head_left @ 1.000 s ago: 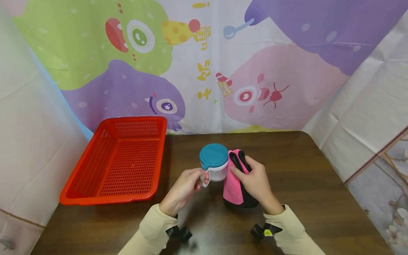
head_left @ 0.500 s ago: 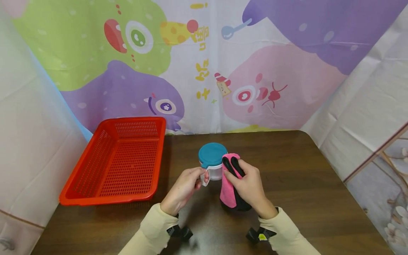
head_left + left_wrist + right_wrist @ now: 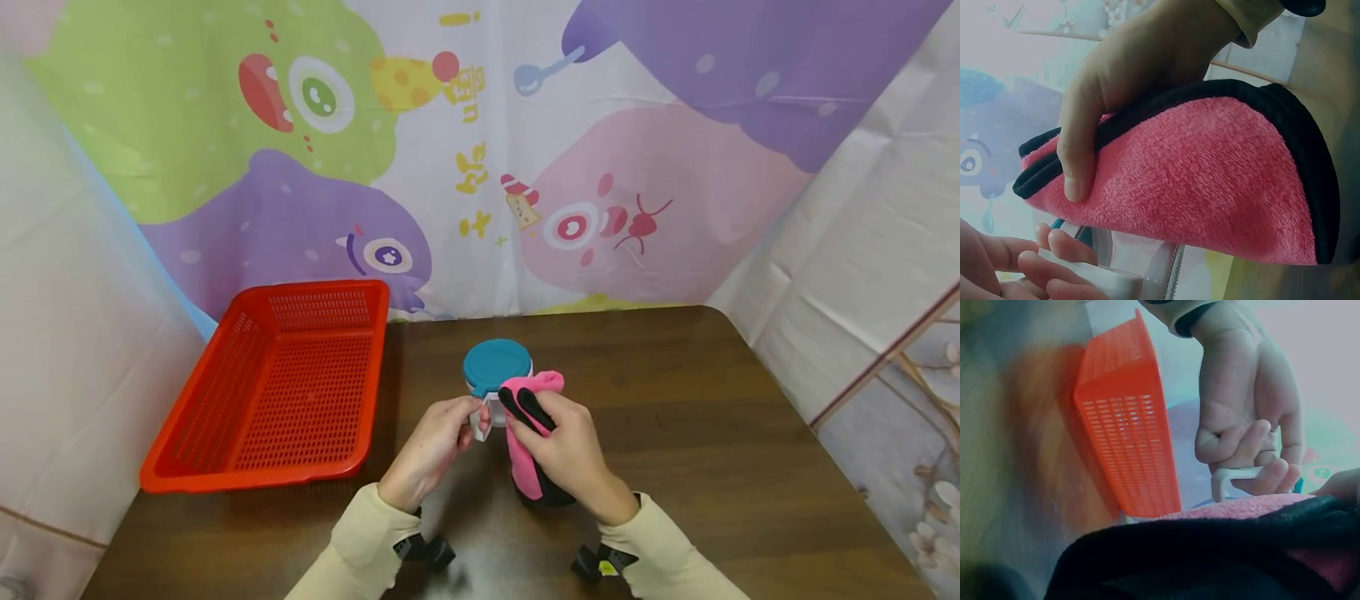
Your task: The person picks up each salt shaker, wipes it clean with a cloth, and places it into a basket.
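A clear container with a blue lid [image 3: 497, 363] and a white handle [image 3: 482, 420] is near the middle of the table. My left hand [image 3: 431, 446] grips that handle, its fingers curled round it in the right wrist view. Folded in my right hand [image 3: 573, 450] is a pink cloth with black edging [image 3: 525, 467], pinched between thumb and fingers. The cloth overlaps the container's right side in the head view and hides part of its wall. In the left wrist view the fluffy pink cloth [image 3: 1204, 181] hangs close over the container and handle.
A red perforated plastic basket [image 3: 371, 417] stands on the left of the brown wooden table [image 3: 712, 433]. Behind the table hangs a curtain [image 3: 450, 275] with cartoon figures. Pale sheets close off both sides.
My right hand has moved left and slightly toward me with the cloth, which now covers more of the container's right side. My left hand keeps its hold on the handle.
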Demonstrator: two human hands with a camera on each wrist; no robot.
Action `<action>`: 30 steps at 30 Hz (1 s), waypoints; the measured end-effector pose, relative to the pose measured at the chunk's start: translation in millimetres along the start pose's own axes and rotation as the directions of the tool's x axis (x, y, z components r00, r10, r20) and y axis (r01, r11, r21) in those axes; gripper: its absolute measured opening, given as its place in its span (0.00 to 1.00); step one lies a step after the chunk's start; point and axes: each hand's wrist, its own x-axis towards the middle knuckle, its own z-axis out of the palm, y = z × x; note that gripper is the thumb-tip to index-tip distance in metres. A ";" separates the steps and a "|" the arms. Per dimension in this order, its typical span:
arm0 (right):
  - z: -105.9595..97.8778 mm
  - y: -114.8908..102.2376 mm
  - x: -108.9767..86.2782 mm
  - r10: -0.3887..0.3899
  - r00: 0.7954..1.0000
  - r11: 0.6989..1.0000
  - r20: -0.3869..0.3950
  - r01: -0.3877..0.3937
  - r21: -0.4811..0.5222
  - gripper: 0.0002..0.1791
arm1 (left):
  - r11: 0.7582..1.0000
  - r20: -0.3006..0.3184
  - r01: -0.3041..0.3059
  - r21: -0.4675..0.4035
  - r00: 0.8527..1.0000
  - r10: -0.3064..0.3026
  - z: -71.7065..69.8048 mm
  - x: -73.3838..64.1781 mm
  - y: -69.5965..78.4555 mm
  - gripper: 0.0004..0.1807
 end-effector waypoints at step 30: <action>-0.3 3.3 -2.0 -0.044 0.997 0.999 -0.063 0.044 -0.004 0.12 | 0.998 -0.013 0.005 -0.065 1.000 -0.006 3.1 -3.3 2.1 0.15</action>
